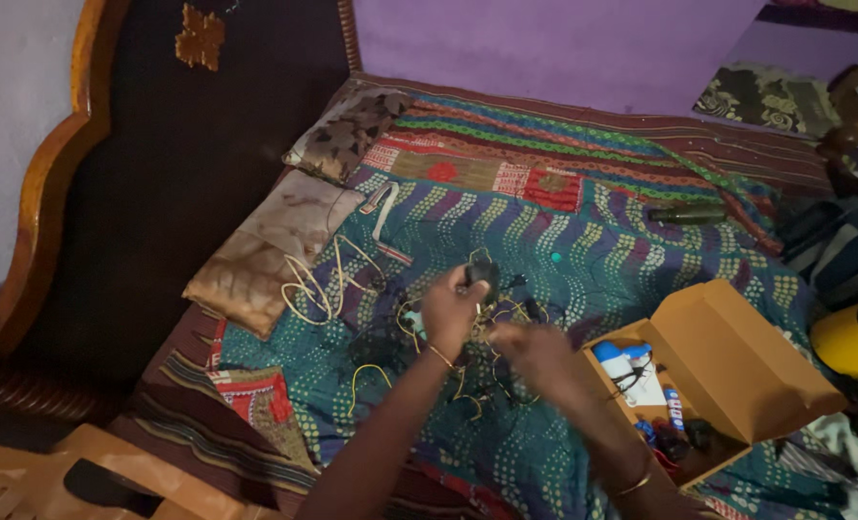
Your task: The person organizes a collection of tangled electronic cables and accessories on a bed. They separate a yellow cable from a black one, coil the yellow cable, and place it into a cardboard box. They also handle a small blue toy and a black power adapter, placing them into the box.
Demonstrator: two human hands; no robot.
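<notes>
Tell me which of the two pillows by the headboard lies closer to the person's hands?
The plain tan pillow, lying beside the pale yellow cords. The other, leaf-patterned pillow sits farther up the bed, away from both hands.

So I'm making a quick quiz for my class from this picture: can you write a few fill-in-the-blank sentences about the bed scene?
1. The left hand holds up a small ____ object above a tangle of cables.
2. The cardboard box beside the right hand has its lid ____.
3. The two pillows lie against the ____ headboard.
4. The wall behind the bed is ____.

Missing words: black; open; wooden; purple
</notes>
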